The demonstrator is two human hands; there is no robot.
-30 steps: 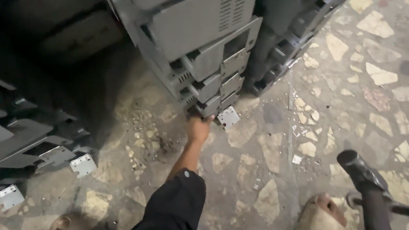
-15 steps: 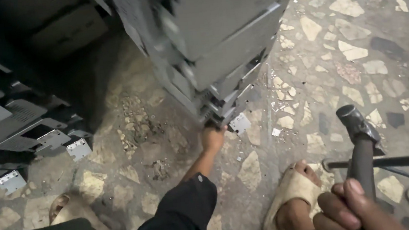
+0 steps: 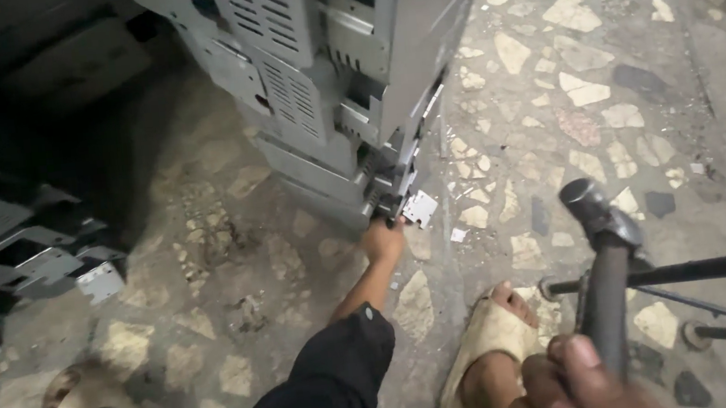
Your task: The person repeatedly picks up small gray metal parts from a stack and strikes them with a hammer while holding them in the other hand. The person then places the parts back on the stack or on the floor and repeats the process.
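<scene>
At stack base | left hand still gripping | hammer now raised

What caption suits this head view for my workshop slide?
Left hand grips the bottom corner of a stacked grey metal casing pile while the right hand holds a dark-headed hammer over the stone-chip floor.

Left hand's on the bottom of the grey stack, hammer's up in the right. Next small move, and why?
Probably bring the dark metal-headed hammer, gripped in the right hand, down toward the bent silver bracket. The left hand already grips the lowest corner of the stacked grey metal casings, beside that bracket.
</scene>
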